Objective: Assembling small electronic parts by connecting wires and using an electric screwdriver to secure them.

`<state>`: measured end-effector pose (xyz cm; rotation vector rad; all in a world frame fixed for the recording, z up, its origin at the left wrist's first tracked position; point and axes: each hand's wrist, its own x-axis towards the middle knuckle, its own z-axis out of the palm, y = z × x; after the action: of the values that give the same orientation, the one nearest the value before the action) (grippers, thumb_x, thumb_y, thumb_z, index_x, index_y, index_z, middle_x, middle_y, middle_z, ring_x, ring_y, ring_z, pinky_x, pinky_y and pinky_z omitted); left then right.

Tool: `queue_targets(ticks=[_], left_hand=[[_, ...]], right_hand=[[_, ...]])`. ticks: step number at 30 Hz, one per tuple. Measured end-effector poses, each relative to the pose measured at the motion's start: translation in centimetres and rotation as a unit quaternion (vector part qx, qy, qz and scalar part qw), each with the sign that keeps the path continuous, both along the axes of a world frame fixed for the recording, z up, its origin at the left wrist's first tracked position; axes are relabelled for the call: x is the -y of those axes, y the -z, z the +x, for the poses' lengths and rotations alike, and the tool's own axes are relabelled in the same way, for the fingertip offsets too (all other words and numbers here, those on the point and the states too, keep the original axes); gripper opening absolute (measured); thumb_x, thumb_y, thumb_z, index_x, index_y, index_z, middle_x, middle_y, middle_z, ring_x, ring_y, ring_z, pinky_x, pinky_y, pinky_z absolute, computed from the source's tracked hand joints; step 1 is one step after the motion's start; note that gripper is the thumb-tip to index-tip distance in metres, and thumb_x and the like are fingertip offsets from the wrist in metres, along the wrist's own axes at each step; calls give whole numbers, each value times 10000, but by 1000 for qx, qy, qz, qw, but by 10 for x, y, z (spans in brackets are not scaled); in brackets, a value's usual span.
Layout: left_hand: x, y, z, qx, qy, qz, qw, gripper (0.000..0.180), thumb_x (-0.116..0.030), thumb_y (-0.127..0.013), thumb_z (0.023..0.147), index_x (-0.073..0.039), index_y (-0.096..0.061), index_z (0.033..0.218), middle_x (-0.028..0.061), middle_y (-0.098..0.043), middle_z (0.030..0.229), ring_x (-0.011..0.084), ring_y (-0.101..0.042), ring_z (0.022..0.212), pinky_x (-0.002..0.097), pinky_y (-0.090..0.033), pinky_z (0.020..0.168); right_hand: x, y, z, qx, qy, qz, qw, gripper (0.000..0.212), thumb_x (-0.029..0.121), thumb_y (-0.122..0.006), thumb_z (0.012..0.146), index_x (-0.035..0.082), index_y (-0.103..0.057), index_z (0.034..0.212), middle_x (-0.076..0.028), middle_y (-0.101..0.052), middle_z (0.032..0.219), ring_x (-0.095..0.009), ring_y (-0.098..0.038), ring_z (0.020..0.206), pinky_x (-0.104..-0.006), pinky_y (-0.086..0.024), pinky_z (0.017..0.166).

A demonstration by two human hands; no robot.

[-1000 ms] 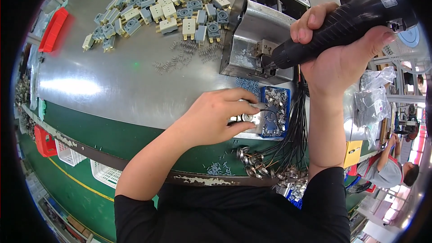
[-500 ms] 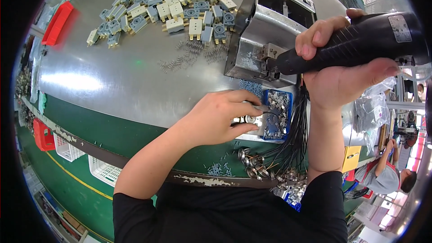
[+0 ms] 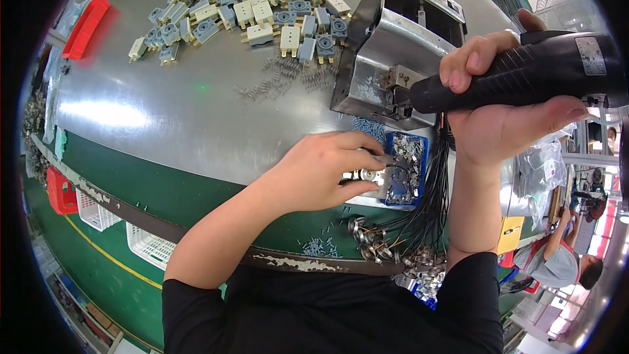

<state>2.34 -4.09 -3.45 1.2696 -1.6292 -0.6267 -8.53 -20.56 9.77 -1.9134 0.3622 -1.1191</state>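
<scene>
My right hand (image 3: 495, 95) is wrapped around a thick black power screwdriver (image 3: 537, 69), held nearly level. Its nose reaches the small metal bracket on the front of a steel screw feeder box (image 3: 380, 46); the tip itself is hard to make out. Lower and to the left, my left hand (image 3: 324, 167) pinches a small part with a shiny round metal piece (image 3: 367, 175) between thumb and fingers. Most of that part is hidden by the fingers. Right beside those fingertips is a blue tray (image 3: 424, 170) of small metal pieces.
Grey and cream plug housings (image 3: 262, 13) lie heaped at the back, with loose springs (image 3: 278, 78) before them. Screws (image 3: 368, 128) lie by the feeder. Black cables (image 3: 432, 203) with round metal parts (image 3: 370, 239) trail over the bench's front edge. Another person (image 3: 557, 265) works at far right.
The whole view has shifted slightly, so the feeder and bench items sit a little farther right. Both hands keep their holds, and the screwdriver stays against the feeder's front.
</scene>
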Motion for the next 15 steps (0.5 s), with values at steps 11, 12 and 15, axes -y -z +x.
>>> queue_targets(ticks=[11, 12, 15], left_hand=[[1, -2, 1, -5, 5, 2, 1000, 285, -168, -864, 825, -67, -774, 1075, 90, -744, 1189, 302, -742, 989, 394, -605, 832], [1, -2, 1, -3, 3, 4, 1000, 283, -165, -863, 825, -67, -774, 1075, 91, -743, 1190, 301, -742, 991, 394, -605, 835], [-1, -1, 1, 0, 1, 7, 1000, 281, -159, -860, 825, -67, -776, 1076, 91, -743, 1191, 302, -743, 993, 394, -605, 840]], right_hand=[[29, 21, -3, 157, -183, 133, 961, 1190, 1017, -405, 779, 30, -406, 1445, -83, -561, 798, -202, -534, 588, -368, -457, 579], [28, 21, -2, 156, -169, 147, 962, 1176, 1018, -409, 775, 37, -420, 1424, -84, -560, 795, -206, -533, 588, -369, -455, 580], [26, 24, -1, 153, -153, 170, 961, 1145, 1018, -414, 772, 49, -446, 1380, -84, -558, 788, -209, -531, 588, -371, -452, 582]])
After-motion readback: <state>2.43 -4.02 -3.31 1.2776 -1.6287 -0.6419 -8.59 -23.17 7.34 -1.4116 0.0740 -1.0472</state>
